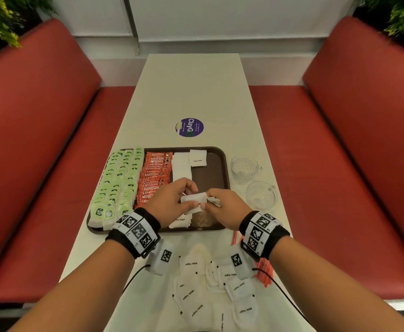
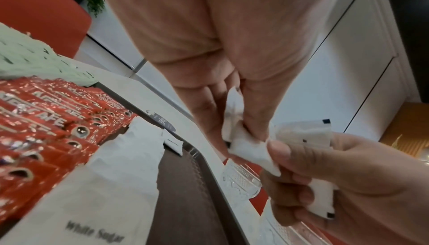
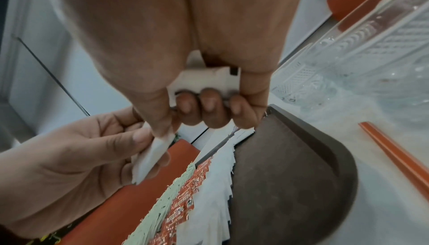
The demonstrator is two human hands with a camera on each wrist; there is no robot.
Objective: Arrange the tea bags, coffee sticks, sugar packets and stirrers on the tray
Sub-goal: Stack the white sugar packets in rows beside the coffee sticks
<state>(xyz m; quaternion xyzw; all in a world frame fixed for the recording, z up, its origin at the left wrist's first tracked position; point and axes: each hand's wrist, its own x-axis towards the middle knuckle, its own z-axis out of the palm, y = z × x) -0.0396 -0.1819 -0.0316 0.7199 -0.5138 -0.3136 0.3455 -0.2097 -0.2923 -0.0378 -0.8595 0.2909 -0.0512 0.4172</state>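
Observation:
A brown tray holds rows of green tea bags, red coffee sticks and white sugar packets. Both hands hover over its near right part. My right hand has its fingers curled round a small stack of sugar packets. My left hand pinches one white packet at the end of that stack. More sugar packets lie loose on the table's near edge. Red stirrers lie by my right wrist, partly hidden.
Two glass cups stand right of the tray. A purple round sticker sits on the table beyond it. Red bench seats flank the narrow white table. The tray's right side shows bare brown surface.

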